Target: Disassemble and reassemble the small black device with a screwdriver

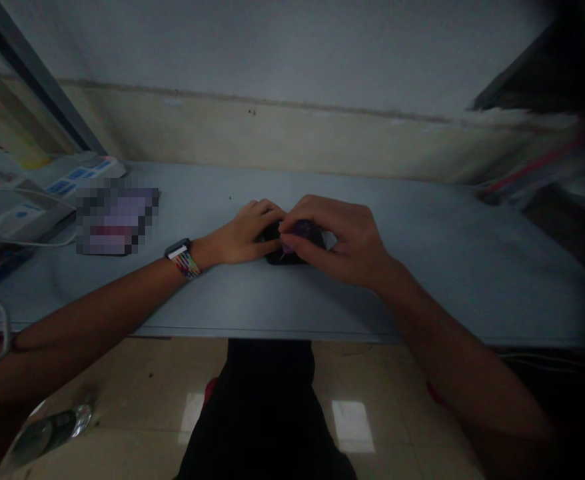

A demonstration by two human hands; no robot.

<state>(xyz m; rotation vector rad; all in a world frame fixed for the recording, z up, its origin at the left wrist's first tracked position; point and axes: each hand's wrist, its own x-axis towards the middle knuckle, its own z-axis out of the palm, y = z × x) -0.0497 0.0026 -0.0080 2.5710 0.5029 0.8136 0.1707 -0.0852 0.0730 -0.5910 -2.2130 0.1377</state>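
Note:
A small black flat object lies on the desk in front of me, largely covered by my hands. My left hand grips its left side, thumb along the near part and fingers over the far part. Above that object, my right hand pinches a small purple thing between thumb and curled fingers. A thin light tip or edge shows just under the right thumb. The exact kind of both things is too dark and covered to tell. Something whitish peeks out beside the right palm.
A pixelated, phone-like flat item lies on the desk at left. Behind it are a white power strip and a white cable. A wall stands behind the desk. Blurred items occupy the far right. A clear bottle lies on the floor.

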